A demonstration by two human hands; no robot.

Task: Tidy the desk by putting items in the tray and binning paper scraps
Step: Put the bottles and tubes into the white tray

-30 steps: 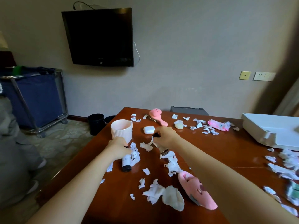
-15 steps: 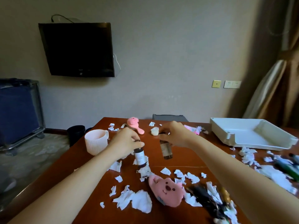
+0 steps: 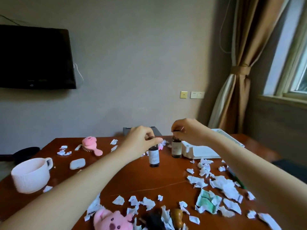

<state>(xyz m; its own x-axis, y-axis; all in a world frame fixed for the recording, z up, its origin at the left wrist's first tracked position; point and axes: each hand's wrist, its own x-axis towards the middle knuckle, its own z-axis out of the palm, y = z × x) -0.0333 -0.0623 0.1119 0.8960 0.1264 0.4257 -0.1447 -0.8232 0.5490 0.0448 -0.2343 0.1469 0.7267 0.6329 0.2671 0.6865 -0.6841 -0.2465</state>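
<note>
1. The left hand (image 3: 141, 140) pinches the cap of the dark bottle (image 3: 153, 156). The bottle is upright, at 12 o'clock from the centre of the counter (image 3: 149, 180).
2. The right hand (image 3: 187, 131) grips the cap of the second bottle (image 3: 176, 149), also upright, at 1 o'clock and just beside the near-left corner of the tray (image 3: 196, 151).
3. The white tray sits at 2 o'clock.
4. Whether either bottle touches the counter cannot be told.
5. Paper scraps (image 3: 222, 183) lie scattered from 3 to 6 o'clock.
6. Other items: pink cup (image 3: 31, 175) at 9 o'clock; earbud case (image 3: 77, 164) at 10 o'clock; hairbrush (image 3: 91, 145) at 11 o'clock; plush toy (image 3: 113, 221) at 6 o'clock.
</note>
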